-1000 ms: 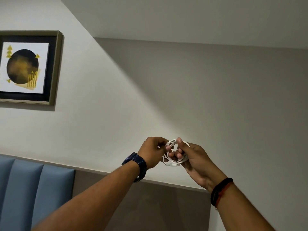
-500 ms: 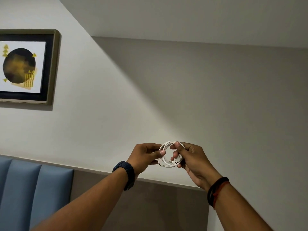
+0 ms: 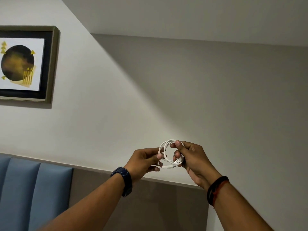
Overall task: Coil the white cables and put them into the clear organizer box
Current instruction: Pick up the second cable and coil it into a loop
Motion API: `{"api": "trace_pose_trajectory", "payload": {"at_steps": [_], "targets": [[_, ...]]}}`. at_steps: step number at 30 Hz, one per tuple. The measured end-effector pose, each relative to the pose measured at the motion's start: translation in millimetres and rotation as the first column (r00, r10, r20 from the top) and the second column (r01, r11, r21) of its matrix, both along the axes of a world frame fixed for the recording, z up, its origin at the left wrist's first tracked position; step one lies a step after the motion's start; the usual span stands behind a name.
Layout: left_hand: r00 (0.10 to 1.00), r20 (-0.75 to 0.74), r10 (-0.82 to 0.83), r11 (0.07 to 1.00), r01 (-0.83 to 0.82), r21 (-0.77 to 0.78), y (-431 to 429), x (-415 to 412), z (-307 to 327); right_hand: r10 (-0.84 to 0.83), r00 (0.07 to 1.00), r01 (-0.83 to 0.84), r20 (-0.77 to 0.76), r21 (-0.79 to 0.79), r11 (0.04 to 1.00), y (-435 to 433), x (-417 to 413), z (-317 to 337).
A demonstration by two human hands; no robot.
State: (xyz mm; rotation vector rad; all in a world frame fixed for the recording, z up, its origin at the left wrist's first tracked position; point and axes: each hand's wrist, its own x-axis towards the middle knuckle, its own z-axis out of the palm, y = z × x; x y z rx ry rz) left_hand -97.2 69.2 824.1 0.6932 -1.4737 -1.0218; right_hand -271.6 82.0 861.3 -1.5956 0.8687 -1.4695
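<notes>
A white cable is wound into a small round coil and held up in the air in front of the wall. My left hand pinches the coil's left side between thumb and fingers. My right hand grips its right side, thumb on top. Two connector ends stick out at the bottom of the coil. The clear organizer box is not in view.
A framed picture hangs on the pale wall at the upper left. A blue padded panel and a grey panel run along the bottom. The camera points up at the wall.
The hands drew slightly apart and the coil opened into a clearer ring. My left fingers shifted from cupping the coil to pinching its left edge.
</notes>
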Motion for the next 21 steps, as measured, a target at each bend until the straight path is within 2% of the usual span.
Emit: {"api": "trace_pose_trajectory", "payload": {"at_steps": [2,4,9,11,16,19,21], "targets": [[0.998,0.043,-0.041,0.999,0.041,0.017,-2,3,-3,-0.004,1.0,0.004,0.011,0.005,1.0,-1,-1,0],[0.996,0.092,-0.008,1.0,0.006,0.019,-2,4,-5,0.007,1.0,-0.007,0.021,0.013,1.0,-1,-2,-1],[0.957,0.065,0.284,0.959,-0.283,-0.032,-7,0,-4,0.048,0.999,-0.049,0.018,0.052,0.997,-1,-1,-2],[0.945,0.014,0.326,0.945,-0.325,-0.016,-8,-3,-3,0.071,0.997,-0.071,0.006,0.061,0.996,-1,2,-3],[0.96,-0.171,0.222,0.974,-0.21,0.087,-5,-10,-4,0.004,1.0,-0.004,-0.025,0.005,1.0,-1,7,-2],[0.93,-0.335,0.15,0.984,-0.108,0.141,-6,-8,-6,-0.074,0.996,0.071,-0.044,-0.053,0.996,-2,7,-4],[0.918,-0.384,0.098,0.989,-0.047,0.139,-5,-7,-6,-0.112,0.993,0.109,-0.044,-0.074,0.991,-3,7,-6]]}}
